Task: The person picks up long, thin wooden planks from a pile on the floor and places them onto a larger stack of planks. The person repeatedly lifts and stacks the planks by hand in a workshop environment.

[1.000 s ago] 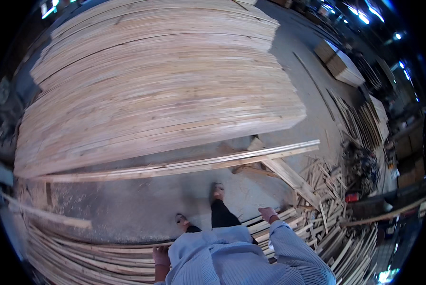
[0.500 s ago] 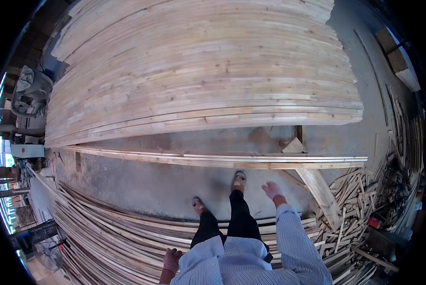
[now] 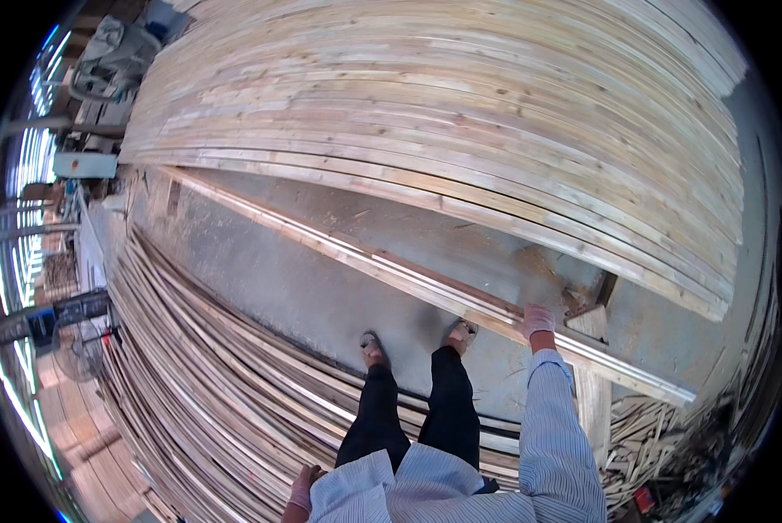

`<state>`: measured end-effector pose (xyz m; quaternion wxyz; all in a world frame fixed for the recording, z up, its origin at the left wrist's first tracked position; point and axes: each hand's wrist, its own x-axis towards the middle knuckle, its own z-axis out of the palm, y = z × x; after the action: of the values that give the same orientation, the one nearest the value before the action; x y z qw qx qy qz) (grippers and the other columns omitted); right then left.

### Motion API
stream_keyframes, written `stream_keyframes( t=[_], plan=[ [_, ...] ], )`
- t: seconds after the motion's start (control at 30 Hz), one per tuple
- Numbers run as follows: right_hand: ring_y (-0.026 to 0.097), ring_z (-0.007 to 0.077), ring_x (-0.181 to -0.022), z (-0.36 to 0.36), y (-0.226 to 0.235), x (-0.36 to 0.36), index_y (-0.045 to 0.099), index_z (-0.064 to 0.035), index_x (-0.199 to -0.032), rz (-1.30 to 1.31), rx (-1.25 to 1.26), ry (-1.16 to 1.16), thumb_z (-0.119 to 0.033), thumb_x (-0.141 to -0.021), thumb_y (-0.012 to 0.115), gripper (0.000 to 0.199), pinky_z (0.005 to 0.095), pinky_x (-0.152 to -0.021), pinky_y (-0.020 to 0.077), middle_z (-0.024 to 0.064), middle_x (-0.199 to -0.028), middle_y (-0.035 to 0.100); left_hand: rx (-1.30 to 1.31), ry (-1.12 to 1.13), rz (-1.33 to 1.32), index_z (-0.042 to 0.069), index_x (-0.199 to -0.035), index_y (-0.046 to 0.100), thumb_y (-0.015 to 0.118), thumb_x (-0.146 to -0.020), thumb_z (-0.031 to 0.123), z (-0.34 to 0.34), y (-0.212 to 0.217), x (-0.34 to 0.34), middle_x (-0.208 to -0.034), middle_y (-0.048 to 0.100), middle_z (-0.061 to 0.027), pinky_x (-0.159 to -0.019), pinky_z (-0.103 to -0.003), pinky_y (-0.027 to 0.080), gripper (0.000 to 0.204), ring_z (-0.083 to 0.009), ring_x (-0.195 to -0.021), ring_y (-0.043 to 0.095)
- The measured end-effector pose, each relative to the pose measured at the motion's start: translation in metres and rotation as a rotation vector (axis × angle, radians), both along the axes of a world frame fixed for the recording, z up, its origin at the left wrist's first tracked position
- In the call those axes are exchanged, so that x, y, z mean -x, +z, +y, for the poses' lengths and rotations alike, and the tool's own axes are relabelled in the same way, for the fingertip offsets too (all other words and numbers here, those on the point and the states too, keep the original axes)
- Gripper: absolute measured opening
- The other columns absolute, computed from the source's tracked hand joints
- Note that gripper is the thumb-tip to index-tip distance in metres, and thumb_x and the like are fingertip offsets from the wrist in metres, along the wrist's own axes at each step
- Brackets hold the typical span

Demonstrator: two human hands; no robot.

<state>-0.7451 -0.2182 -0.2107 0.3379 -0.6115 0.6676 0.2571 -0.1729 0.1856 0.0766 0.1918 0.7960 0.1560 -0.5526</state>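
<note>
A few long, pale wooden strips point(image 3: 365, 262) lie side by side as a narrow bundle, running slantwise from the far left to the near right. My right hand point(image 3: 539, 321), in a thin pale glove, is closed over this bundle near its right end. Below it, a light wooden beam point(image 3: 593, 410) passes under the strips. My left hand point(image 3: 302, 488) hangs low beside my waist, its fingers curled, with nothing seen in them.
A broad stack of pale planks point(image 3: 460, 113) fills the far side. Long thin strips point(image 3: 208, 375) cover the near left floor. Scrap pieces point(image 3: 643, 444) are heaped at the near right. A fan point(image 3: 79, 349) and a dusty machine point(image 3: 116, 52) stand at the left.
My right hand, open and off the bundle before, has come onto the strips and closed on them. The view has turned, so the bundle now slants. My left hand stays low.
</note>
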Motion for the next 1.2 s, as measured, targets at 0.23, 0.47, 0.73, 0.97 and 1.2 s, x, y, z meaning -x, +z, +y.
stream_keyframes(
  t=[0.23, 0.47, 0.73, 0.97, 1.2],
  plan=[
    [0.067, 0.0332, -0.098, -0.001, 0.049, -0.01, 0.071, -0.0103, -0.104, -0.094, -0.084, 0.215, -0.028, -0.072, 0.071, 0.036, 0.0429, -0.086, 0.0532, 0.0165, -0.101, 0.071, 0.074, 0.147, 0.048, -0.005, -0.144, 0.035, 0.044, -0.096, 0.053, -0.011, -0.002, 0.009, -0.124, 0.059, -0.0271, -0.095, -0.048, 0.05, 0.075, -0.039, -0.11, 0.061],
    [0.068, 0.033, -0.094, 0.049, 0.2, -0.055, 0.07, -0.0097, -0.1, -0.202, -0.086, 0.23, -0.027, -0.075, 0.064, 0.031, 0.0424, -0.083, 0.0534, 0.0152, -0.098, 0.071, 0.547, -0.054, 0.407, -0.002, -0.116, 0.051, 0.039, -0.102, 0.022, -0.037, -0.068, -0.039, -0.105, 0.065, -0.0173, -0.075, -0.038, 0.057, 0.03, -0.0279, -0.086, 0.067],
    [0.067, 0.0349, -0.088, 0.201, 0.271, -0.142, 0.072, -0.008, -0.087, -0.007, 0.266, 0.279, -0.018, -0.077, 0.062, 0.017, 0.0458, -0.08, 0.0524, 0.018, -0.091, 0.069, 0.464, -0.028, 0.186, 0.003, -0.13, 0.052, 0.056, -0.094, 0.044, -0.205, -0.095, -0.058, -0.107, 0.066, -0.0131, -0.076, -0.037, 0.055, 0.054, -0.0274, -0.087, 0.066],
    [0.062, 0.0382, -0.108, 0.369, 0.363, -0.123, 0.064, -0.0092, -0.122, -0.202, 0.256, 0.229, -0.03, -0.086, 0.063, 0.042, 0.0462, -0.091, 0.0504, 0.0219, -0.116, 0.066, 0.525, 0.344, 0.269, 0.008, -0.112, 0.057, 0.056, -0.095, 0.047, -0.244, -0.127, -0.072, -0.099, 0.067, -0.0129, -0.068, -0.045, 0.054, 0.042, -0.0286, -0.078, 0.065],
    [0.065, 0.0437, -0.094, 0.393, 0.402, -0.117, 0.068, -0.009, -0.11, 0.022, 0.066, 0.0, -0.024, -0.085, 0.056, 0.031, 0.0516, -0.081, 0.0518, 0.0226, -0.093, 0.069, 0.628, 0.506, 0.468, 0.007, -0.094, 0.06, 0.062, -0.095, 0.035, -0.227, -0.125, -0.05, -0.082, 0.066, -0.0106, -0.066, -0.053, 0.059, 0.028, -0.0305, -0.073, 0.068]
  ],
)
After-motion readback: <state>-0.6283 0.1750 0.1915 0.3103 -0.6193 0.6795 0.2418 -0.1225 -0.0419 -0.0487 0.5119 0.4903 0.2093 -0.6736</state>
